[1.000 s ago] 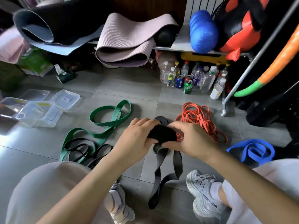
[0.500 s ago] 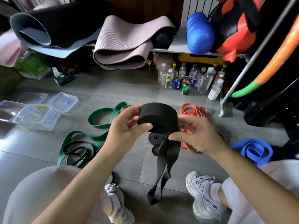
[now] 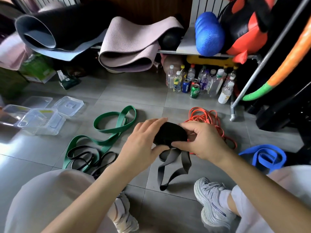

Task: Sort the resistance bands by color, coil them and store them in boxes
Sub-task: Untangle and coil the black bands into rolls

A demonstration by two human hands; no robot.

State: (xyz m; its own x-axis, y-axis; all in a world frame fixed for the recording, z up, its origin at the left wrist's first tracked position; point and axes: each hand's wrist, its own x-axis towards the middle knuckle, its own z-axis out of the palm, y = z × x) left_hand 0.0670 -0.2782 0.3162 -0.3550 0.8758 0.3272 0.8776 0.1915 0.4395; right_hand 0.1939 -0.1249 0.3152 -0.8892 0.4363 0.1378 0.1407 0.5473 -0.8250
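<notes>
at far left the clear boxes (image 3: pixel 40 121) sit open on the floor with their lids (image 3: pixel 68 105) beside them, and no band shows inside, so storing looks not yet begun; next comes the green band (image 3: pixel 107 132), sprawled in loose loops with thin black bands (image 3: pixel 89 158) lying across its near end, neither coiled nor separated; in the middle the left hand (image 3: pixel 143 145) curls its fingers round the wide black band (image 3: pixel 170 133), a thick roll held just above the floor, while the right hand (image 3: pixel 202 142) pinches the roll's other side between thumb and fingertips; its loose tail (image 3: pixel 186 160) hangs down to the floor, so this coil seems mostly wound but unfinished; behind the right hand the orange bands (image 3: pixel 207 116) lie in a tangled heap; far right the blue band (image 3: pixel 262 157) lies loosely folded, not tightly coiled; by my reading one coil is in hand and the rest of the coiling and all of the boxing remain.
</notes>
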